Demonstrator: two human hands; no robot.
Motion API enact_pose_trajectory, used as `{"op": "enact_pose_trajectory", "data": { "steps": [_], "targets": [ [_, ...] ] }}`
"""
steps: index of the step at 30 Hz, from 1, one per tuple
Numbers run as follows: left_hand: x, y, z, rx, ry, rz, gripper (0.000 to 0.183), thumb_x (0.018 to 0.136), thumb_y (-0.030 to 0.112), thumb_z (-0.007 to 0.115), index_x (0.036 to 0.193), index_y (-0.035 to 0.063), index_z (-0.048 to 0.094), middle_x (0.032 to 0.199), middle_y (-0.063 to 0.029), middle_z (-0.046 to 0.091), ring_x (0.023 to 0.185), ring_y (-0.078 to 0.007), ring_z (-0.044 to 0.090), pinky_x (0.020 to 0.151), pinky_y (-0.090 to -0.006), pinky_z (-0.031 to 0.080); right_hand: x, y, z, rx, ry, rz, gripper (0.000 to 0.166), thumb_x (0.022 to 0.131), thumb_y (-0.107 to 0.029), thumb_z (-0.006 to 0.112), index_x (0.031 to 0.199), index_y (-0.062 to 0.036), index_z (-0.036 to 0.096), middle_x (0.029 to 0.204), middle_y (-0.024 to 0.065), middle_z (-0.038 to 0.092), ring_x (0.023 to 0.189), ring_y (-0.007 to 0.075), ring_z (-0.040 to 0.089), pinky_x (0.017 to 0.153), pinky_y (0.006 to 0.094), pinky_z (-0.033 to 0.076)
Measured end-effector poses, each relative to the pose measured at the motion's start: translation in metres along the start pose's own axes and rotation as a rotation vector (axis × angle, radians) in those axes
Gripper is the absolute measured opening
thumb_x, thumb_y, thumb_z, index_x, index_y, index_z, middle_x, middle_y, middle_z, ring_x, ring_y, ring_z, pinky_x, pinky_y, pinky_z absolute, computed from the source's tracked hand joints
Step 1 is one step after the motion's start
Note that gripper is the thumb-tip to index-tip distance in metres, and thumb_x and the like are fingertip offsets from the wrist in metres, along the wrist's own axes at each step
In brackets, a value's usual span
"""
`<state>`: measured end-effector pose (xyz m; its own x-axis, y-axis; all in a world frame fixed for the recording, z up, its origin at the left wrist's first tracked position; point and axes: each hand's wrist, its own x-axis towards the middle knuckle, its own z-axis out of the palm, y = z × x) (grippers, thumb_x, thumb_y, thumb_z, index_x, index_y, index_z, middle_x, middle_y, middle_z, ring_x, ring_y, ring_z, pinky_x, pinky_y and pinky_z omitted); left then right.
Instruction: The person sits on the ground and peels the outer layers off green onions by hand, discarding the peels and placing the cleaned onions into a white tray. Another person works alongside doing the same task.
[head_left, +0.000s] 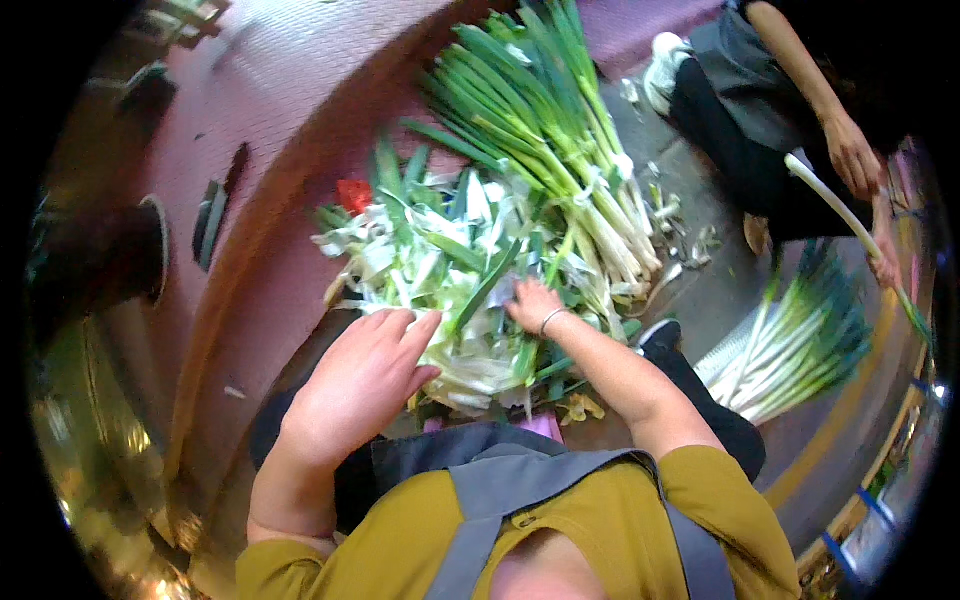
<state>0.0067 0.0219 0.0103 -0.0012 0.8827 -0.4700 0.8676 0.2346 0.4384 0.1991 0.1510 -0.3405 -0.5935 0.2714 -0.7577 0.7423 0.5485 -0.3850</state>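
Observation:
A heap of trimmed green and white leek or large scallion leaves (480, 255) lies in front of me. My left hand (360, 382) is over the near left edge of the heap, back up, thumb apart from the fingers; nothing shows in it. My right hand (534, 304), with a thin bracelet at its wrist, reaches into the heap's right side; its fingertips are partly hidden among leaves, and a grip cannot be made out. Beyond it, long untrimmed stalks (555, 150) lie in a thick bundle, green tops pointing away and pale root ends near the heap.
At right a co-worker (757, 120) holds a single stalk (836, 195) above a pile of cleaned stalks (795, 345). Root scraps (675, 225) litter the grey floor. A dark, flat blade-like object (210, 225) lies on the reddish surface at left, near a dark round container (105, 255).

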Motion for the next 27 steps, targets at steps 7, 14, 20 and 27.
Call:
{"op": "enact_pose_trajectory", "data": {
  "steps": [7,14,20,27],
  "targets": [
    [0.019,0.011,0.008,-0.010,-0.054,0.056,0.053,0.084,0.013,0.068,0.131,0.0004,0.049,0.118,-0.0185,0.057,0.110,-0.0366,0.054,0.095,-0.0425,0.045,-0.075,0.065,-0.092,0.161,0.123,-0.440,0.063,0.090,-0.034,0.061,0.145,-0.0113,0.040,0.135,0.0243,0.051,0.121,0.0404,0.050,0.103,0.0442,0.041],
    [0.066,0.047,0.021,0.047,-0.100,0.125,0.048,0.089,0.017,0.064,0.132,0.0026,0.048,0.110,-0.0206,0.059,0.103,-0.0397,0.055,0.089,-0.0452,0.046,-0.215,0.322,-0.097,-0.068,0.374,0.371,0.041,0.083,-0.029,0.063,0.111,0.0011,0.062,0.114,0.0239,0.063,0.106,0.0397,0.060,0.092,0.0453,0.049],
    [0.119,0.048,0.062,0.158,-0.189,0.020,0.045,0.092,0.022,0.062,0.131,0.0043,0.050,0.116,-0.0211,0.060,0.108,-0.0392,0.057,0.091,-0.0449,0.047,-0.229,0.474,-0.028,0.024,0.580,0.881,0.058,0.088,-0.042,0.067,0.118,0.0064,0.053,0.117,0.0241,0.058,0.108,0.0396,0.060,0.093,0.0443,0.050],
    [0.167,0.036,0.106,0.081,-0.340,-0.079,0.042,0.093,0.024,0.061,0.131,0.0069,0.052,0.120,-0.0209,0.059,0.113,-0.0383,0.056,0.095,-0.0432,0.046,-0.146,0.505,0.022,0.733,0.508,0.986,0.056,0.087,-0.036,0.070,0.118,0.0065,0.050,0.118,0.0266,0.062,0.108,0.0345,0.064,0.091,0.0418,0.052]
  ]
}}
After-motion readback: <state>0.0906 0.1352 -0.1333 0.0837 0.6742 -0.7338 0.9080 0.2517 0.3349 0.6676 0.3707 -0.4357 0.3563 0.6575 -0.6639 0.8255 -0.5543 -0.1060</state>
